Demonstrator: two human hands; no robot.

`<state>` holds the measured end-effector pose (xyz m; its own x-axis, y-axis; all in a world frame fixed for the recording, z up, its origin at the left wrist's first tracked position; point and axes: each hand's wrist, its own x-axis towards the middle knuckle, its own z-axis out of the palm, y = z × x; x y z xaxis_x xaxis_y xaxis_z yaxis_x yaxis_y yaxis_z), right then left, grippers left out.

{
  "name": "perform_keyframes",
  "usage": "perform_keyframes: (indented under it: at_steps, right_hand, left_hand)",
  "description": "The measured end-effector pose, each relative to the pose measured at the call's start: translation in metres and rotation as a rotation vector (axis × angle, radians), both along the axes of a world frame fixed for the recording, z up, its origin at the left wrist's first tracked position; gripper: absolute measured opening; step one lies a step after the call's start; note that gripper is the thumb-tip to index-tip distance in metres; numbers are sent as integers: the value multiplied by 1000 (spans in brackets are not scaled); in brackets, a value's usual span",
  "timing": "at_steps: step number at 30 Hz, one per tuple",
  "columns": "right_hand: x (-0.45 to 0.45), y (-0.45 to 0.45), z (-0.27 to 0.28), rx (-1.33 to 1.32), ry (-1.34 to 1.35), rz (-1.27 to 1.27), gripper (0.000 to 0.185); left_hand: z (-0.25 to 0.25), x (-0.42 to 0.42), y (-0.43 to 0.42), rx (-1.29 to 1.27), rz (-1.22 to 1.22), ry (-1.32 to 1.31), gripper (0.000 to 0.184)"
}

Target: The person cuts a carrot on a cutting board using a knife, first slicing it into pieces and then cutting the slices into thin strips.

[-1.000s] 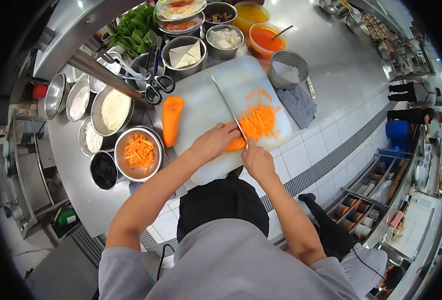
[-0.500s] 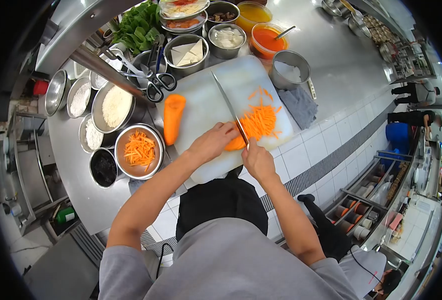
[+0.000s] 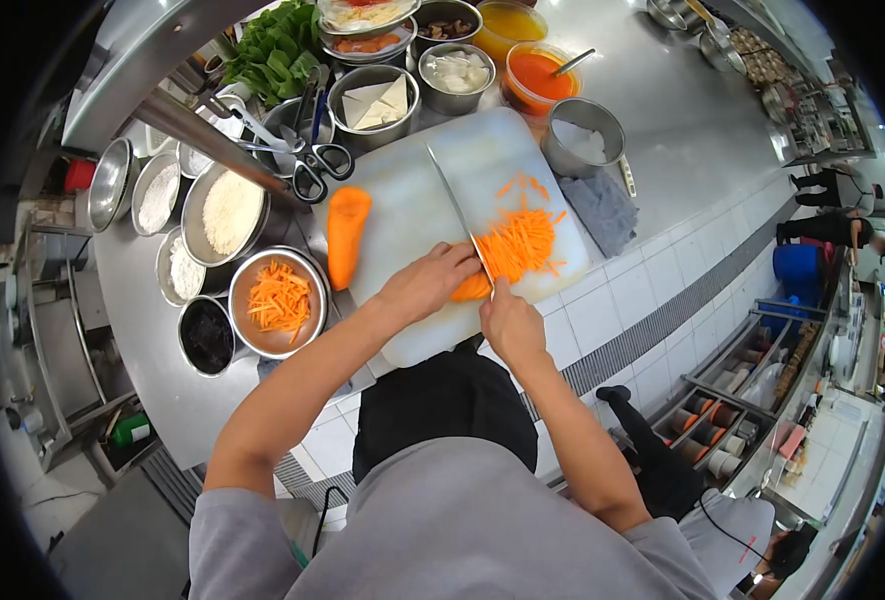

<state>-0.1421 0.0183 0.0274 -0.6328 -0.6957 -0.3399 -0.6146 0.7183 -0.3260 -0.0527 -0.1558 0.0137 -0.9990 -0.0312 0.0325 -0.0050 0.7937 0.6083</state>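
My right hand (image 3: 513, 322) is closed round the handle of a long kitchen knife (image 3: 454, 200), whose blade points away across the white cutting board (image 3: 413, 185). Bunched fingers of my left hand (image 3: 431, 281) press on the sliced carrot (image 3: 472, 289), close against the blade. On the blade's right side lies a heap of carrot shreds (image 3: 523, 245), with a few strays farther up the board. A whole peeled carrot (image 3: 347, 238) rests at the board's left edge. The contact between blade and carrot is partly hidden by my fingers.
Left of the board stand a bowl of carrot shreds (image 3: 280, 303), a pot of dark food (image 3: 207, 336) and a bowl of white grains (image 3: 225, 214). Scissors (image 3: 321, 170), a tofu container (image 3: 375, 103) and orange sauce (image 3: 537, 76) are behind. A grey cloth (image 3: 603, 214) lies right.
My right hand and the knife have shifted slightly, and the blade's face catches more light. My left hand stays on the carrot with barely any movement.
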Motion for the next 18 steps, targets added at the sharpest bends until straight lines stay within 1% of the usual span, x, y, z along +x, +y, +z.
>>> perform_keyframes:
  at_steps: [2,3,6,8,11,14,18]
  right_hand:
    - [-1,2,4,-19,15,14,24]
    - [-4,2,10,-33,35,34,20]
    - [3,9,38,-2,29,49,21]
    - [8,8,21,2,27,24,22]
    - [5,4,-1,-20,24,11,22]
    - [0,3,1,-43,5,12,23]
    - [-6,3,24,4,12,41,24]
  left_hand:
    - [8,-3,-2,28,-26,-97,41]
    - [7,-5,-3,26,-26,-94,41]
    - [-2,-3,-3,10,-27,-100,43]
    - [-5,-3,-3,-5,-39,-29,40]
    - [-1,0,-2,23,-1,-22,41]
    - [0,-1,-2,27,-15,-22,40]
    - [-5,2,-3,54,-16,-41,35]
